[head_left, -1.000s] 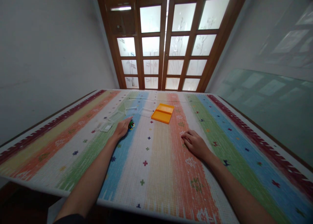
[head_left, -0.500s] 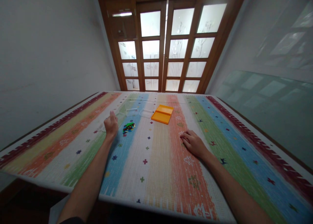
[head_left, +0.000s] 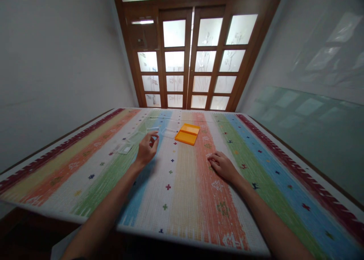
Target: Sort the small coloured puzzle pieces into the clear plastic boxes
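My left hand is over the blue stripe of the cloth, its fingers curled and thumb and forefinger drawn close together. Anything between those fingertips is too small to make out. The hand covers the spot where the pile of small coloured pieces lay. To its left is a clear plastic container with a pale patch on it. My right hand rests on the orange stripe with bent fingers pressed together; whether they hold anything is hidden. Between and beyond my hands lies an orange two-part case.
A striped, patterned cloth covers the table. Beyond my left hand are more clear plastic boxes, one next to a flat clear tray beside the orange case. Walls flank the table; a glass-paned wooden door stands behind.
My left hand has moved right and slightly nearer, from over the clear container at the left to over the coloured pile, now hidden. My right hand stays in place. The view has tilted slightly.
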Demonstrator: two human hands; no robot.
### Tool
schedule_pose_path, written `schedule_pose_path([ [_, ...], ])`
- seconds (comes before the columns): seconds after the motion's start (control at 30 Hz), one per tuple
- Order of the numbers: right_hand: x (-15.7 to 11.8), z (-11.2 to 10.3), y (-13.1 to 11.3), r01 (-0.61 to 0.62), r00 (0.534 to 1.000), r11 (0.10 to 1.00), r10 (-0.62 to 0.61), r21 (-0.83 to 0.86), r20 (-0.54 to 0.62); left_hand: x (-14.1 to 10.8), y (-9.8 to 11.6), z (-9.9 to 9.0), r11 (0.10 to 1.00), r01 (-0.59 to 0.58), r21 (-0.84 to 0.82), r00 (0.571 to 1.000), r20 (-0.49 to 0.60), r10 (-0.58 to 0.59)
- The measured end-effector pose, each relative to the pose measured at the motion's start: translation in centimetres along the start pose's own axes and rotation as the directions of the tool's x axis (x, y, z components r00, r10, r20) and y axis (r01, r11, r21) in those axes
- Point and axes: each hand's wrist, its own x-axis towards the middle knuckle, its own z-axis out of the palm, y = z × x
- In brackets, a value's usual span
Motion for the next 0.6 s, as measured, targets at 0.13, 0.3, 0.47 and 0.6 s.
schedule_pose_path([
  [0.13,0.0,0.0,0.0,-0.008,1.000,1.000,0.008,-0.006,-0.003,-1.2,0.4,2.1,0.987,-0.159,0.023,0.946,0.288,0.146],
  [0.3,-0.4,-0.5,-0.8,0.004,1.000,1.000,-0.004,-0.027,0.005,-2.7,0.2,4.1,0.956,-0.295,0.008,0.808,0.537,0.245],
  [0.47,-0.8,-1.1,-2.7,0.070,0.997,0.997,-0.068,-0.045,0.035,-3.5,0.3,5.0,0.939,-0.343,0.016,0.739,0.622,0.259],
  [0.6,-1.1,-1.1,-3.9,0.134,0.988,0.989,-0.129,-0.066,0.085,-4.2,1.7,5.0,0.919,-0.393,0.017,0.683,0.675,0.279],
])
